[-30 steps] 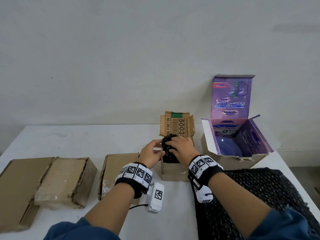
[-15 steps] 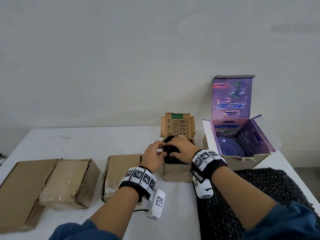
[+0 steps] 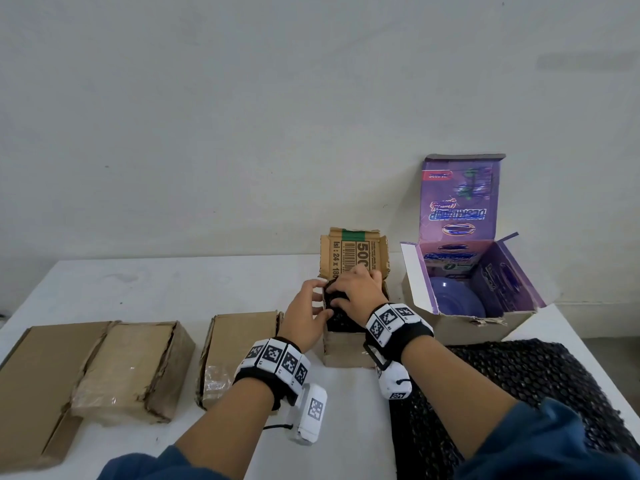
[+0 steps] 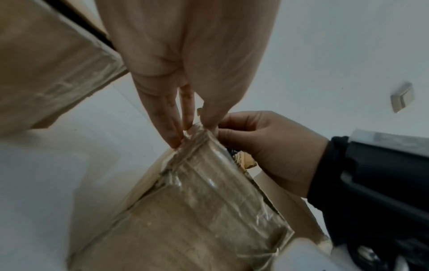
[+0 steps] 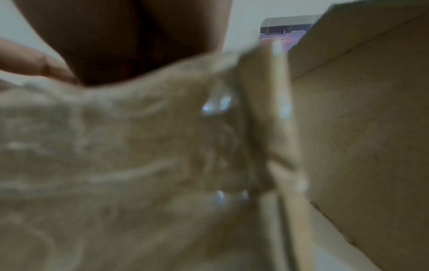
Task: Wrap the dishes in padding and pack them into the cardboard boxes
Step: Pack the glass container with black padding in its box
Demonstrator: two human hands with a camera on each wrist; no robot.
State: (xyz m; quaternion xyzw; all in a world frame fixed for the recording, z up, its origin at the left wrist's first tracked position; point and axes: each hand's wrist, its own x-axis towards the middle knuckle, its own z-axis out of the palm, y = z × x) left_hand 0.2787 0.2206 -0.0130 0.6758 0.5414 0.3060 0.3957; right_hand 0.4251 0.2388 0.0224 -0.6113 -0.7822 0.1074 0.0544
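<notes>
Your left hand (image 3: 304,318) and right hand (image 3: 353,292) are together, both curled round the black padded bundle (image 3: 337,315) — it sits in the small open cardboard box (image 3: 346,353), just left of the purple box (image 3: 485,318).

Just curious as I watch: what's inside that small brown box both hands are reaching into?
A dark bundle of black padding fills the small brown box. The left hand and right hand cover its top. Whatever the padding wraps is hidden.

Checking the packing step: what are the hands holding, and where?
Both hands, left and right, grip the black padded bundle by its top, at the small box's opening.
</notes>
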